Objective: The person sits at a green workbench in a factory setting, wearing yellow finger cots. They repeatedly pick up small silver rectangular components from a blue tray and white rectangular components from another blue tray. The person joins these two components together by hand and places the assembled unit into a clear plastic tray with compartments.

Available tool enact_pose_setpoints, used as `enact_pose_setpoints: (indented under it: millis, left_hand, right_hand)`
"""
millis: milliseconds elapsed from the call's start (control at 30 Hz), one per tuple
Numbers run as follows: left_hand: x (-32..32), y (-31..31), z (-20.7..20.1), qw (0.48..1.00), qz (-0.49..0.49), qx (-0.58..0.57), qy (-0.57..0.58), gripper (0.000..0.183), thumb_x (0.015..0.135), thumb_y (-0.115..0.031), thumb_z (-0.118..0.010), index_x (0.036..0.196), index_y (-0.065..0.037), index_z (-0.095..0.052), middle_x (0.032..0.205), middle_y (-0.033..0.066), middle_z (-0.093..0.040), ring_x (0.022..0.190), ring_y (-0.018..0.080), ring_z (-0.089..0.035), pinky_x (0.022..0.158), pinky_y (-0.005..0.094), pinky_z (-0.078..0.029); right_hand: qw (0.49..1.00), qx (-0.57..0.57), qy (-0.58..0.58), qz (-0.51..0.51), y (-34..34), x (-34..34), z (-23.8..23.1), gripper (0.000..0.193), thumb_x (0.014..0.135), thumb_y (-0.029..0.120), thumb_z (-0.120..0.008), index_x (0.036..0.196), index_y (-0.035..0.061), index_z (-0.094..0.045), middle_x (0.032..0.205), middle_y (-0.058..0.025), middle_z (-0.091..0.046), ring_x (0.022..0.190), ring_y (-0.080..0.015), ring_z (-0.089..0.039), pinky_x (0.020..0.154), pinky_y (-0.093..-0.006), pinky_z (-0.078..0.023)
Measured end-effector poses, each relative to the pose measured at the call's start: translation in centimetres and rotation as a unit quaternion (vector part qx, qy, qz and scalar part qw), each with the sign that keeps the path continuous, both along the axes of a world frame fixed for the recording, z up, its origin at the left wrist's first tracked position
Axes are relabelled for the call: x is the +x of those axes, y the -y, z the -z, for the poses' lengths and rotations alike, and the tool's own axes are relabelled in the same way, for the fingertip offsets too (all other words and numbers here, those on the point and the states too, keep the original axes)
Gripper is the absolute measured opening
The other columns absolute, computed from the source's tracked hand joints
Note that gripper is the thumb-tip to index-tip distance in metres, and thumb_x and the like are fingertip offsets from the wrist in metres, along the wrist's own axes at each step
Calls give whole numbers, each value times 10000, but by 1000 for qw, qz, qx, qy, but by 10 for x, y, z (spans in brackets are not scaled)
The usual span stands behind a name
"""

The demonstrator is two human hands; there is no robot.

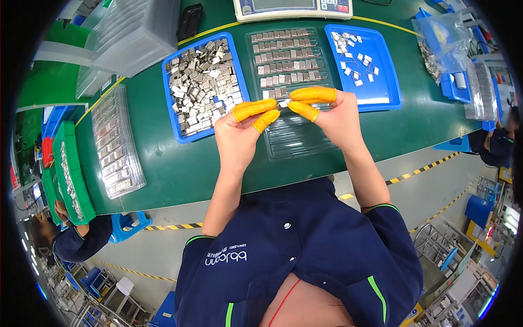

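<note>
My left hand (238,133) and my right hand (339,118) meet above a clear ribbed plastic tray (297,139). Yellow finger cots cover their thumbs and several fingers. Both hands pinch a small white-and-metal part (284,103) between their fingertips; its details are mostly covered. Rows of small silver metal pieces (286,66) fill the far part of the tray, while its near grooves show bare plastic. To the left, a blue bin (175,119) holds a heap of silver metal pieces (202,82). A blue tray (378,52) on the right contains small white pieces (348,41), some with short leads.
A scale (294,10) stands at the back. Stacked clear trays (128,38) and a black object (189,22) are at the back left. Another filled clear tray (117,144) lies left, near a green bin (73,177). Co-workers' sleeves (84,237) appear at both sides.
</note>
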State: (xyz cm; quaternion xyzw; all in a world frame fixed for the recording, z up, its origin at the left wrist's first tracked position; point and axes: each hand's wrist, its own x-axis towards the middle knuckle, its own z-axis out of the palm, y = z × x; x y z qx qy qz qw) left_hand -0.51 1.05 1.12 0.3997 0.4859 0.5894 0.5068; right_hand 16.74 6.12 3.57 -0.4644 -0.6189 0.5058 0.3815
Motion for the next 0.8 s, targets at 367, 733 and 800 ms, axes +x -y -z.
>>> enact_pose_setpoints:
  millis: [367, 733, 800]
  left_hand:
    - [-5, 4, -14, 998, 64, 10, 3, 203, 717, 89, -676, 917, 57, -660, 895, 130, -644, 802, 189, -635, 750, 285, -534]
    - [-9, 9, -6, 981, 157, -2, 113, 173, 727, 85, -669, 900, 72, -656, 850, 142, -634, 736, 214, -651, 672, 287, -551]
    - [-3, 10, -6, 985, 129, -17, 113, 170, 710, 72, -689, 877, 61, -662, 830, 149, -638, 712, 208, -648, 650, 278, -537]
  right_hand:
    - [990, -63, -25, -120, -8, 12, -6, 169, 693, 17, -732, 859, 7, -699, 825, -55, -684, 759, -111, -618, 735, -232, -487]
    - [906, -318, -225, -164, 9, 11, 10, 165, 727, -5, -699, 884, -39, -665, 877, -92, -666, 794, -134, -626, 756, -248, -502]
    - [941, -263, -166, -134, 13, 9, 4, 138, 738, 3, -692, 872, -22, -675, 873, -82, -668, 791, -133, -624, 750, -254, -500]
